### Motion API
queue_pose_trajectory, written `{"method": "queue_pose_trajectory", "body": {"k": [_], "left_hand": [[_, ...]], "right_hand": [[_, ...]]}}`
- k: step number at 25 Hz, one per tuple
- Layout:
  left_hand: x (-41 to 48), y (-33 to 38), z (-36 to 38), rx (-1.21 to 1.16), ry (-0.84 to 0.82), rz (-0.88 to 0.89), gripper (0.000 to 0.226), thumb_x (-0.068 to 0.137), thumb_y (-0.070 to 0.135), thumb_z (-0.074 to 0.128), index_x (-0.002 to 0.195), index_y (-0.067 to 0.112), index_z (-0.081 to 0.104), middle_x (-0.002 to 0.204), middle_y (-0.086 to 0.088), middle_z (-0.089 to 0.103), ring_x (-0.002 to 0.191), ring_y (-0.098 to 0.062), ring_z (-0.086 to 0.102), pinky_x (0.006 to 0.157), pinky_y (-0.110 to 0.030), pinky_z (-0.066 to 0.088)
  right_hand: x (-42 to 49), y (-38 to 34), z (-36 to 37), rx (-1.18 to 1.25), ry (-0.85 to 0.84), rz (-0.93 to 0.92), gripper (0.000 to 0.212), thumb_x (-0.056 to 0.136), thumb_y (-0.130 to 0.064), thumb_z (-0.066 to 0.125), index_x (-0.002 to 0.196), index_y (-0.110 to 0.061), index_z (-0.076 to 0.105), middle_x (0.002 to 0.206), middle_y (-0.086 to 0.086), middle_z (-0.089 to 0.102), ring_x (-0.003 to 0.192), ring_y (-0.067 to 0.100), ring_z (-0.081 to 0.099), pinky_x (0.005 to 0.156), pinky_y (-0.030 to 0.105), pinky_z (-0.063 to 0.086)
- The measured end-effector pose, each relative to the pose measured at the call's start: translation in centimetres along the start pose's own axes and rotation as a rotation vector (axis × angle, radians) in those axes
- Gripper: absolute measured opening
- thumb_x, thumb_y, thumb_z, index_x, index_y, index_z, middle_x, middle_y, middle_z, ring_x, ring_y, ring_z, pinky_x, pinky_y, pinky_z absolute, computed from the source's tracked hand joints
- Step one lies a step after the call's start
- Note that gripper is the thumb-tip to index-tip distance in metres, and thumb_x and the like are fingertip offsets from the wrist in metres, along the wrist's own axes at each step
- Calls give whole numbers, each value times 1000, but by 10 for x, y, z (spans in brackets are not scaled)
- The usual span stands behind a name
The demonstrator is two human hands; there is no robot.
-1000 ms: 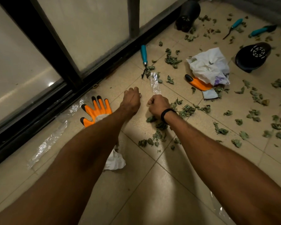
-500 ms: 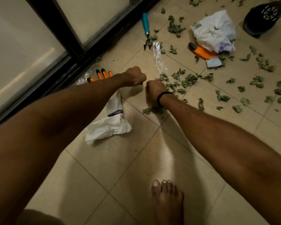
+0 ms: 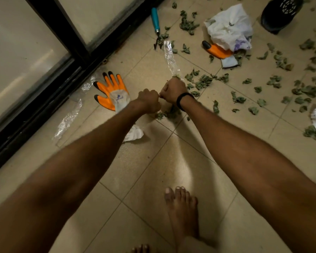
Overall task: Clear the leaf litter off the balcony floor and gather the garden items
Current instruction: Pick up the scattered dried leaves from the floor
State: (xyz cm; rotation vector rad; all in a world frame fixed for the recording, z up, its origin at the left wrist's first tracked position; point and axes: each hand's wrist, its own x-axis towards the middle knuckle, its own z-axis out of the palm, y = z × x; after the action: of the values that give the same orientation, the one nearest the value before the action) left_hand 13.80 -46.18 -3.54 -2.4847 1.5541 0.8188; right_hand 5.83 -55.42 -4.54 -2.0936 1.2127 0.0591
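**Reeling in strip, leaf scoop next**

Gripping clear strip (image 3: 169,55) in right hand (image 3: 173,90), fingers curled round its near end, far end trailing toward 12 o'clock over the floor (image 3: 153,179). Curling left hand (image 3: 148,100) into a fist at 8 o'clock of the right, almost touching; cannot tell whether holding anything. Hovering both over a small pile (image 3: 170,114) at 6 o'clock of the fists. Noting more leaves (image 3: 201,82) strewn from 1 to 4 o'clock.

Likely step: gathering the strip before the leaves.
- Pull low and slow, hand over hand, to avoid flicking stuck leaves about.
- Ball it tight before dropping; bag (image 3: 226,24) at 1 o'clock looks a fair bin.
- Sweep with flat palms into the pile, not pinching bit by bit.
- Collect after: glove (image 3: 110,92) at 9 o'clock, second glove (image 3: 216,51) half under the bag, rake (image 3: 155,19) at 12, pot (image 3: 274,19) at 2.
- Mind bare foot (image 3: 182,207) at 6 o'clock; avoid treading leaves around.
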Motion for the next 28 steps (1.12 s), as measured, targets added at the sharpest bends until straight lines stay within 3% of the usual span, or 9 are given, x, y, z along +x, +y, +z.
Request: {"method": "queue_pose_trajectory", "body": {"k": [5,8,10,12,14,16,19,23,28], "left_hand": [[-19,3,52,-215,290,-41,23,101,19,49,110,1,59,115,-19,59,106,-33,48,89,-38,34],[-36,-3,73,-283,315,-67,24,94,14,55,115,2,56,116,-20,54,105,-34,45,86,-37,32],[-45,-3,79,-339,257,-71,43,89,16,59,129,4,50,121,-19,46,110,-34,41,85,-35,29],[-47,-2,85,-383,237,-44,60,83,29,59,136,5,45,122,-19,43,111,-35,40,83,-34,29],[-43,0,90,-390,260,-28,66,82,39,58,136,3,45,120,-20,46,109,-35,41,84,-37,32],[-37,1,96,-364,309,-5,57,86,31,66,131,1,49,116,-23,51,104,-37,45,86,-42,35],[-30,-1,110,-301,366,71,30,91,20,60,117,6,53,100,-16,52,89,-33,47,78,-41,37],[-29,-7,118,-310,339,67,10,98,10,43,104,7,50,95,-9,43,86,-23,33,71,-33,28],[-32,-16,95,-536,414,80,6,92,-2,48,94,3,50,84,-10,50,74,-24,44,66,-37,38]], "right_hand": [[-43,29,35,39,191,-40,19,84,-8,56,71,-8,71,80,12,70,83,25,65,73,34,55],[-68,43,43,74,228,-35,15,87,-4,57,94,-7,70,98,11,68,97,24,61,78,24,43],[-81,50,47,69,246,-39,28,89,-1,56,115,-8,66,111,13,64,106,25,57,84,21,38],[-90,51,55,75,228,-40,40,91,2,54,128,-9,61,121,15,58,112,25,55,91,15,34],[-89,49,61,48,201,-55,45,91,4,51,134,-10,57,127,17,53,116,27,53,100,21,39],[-85,47,68,-3,176,-88,38,92,-1,50,128,-10,59,124,18,53,113,30,54,97,35,47],[-81,41,69,23,230,-20,11,93,-16,52,98,-11,60,107,14,57,96,32,59,80,44,52],[-75,47,72,-75,193,-37,15,89,2,53,96,-7,63,112,13,48,88,24,57,79,34,54],[-79,54,54,185,222,63,11,85,-8,61,95,-14,64,104,8,65,100,19,56,75,19,35]]}}
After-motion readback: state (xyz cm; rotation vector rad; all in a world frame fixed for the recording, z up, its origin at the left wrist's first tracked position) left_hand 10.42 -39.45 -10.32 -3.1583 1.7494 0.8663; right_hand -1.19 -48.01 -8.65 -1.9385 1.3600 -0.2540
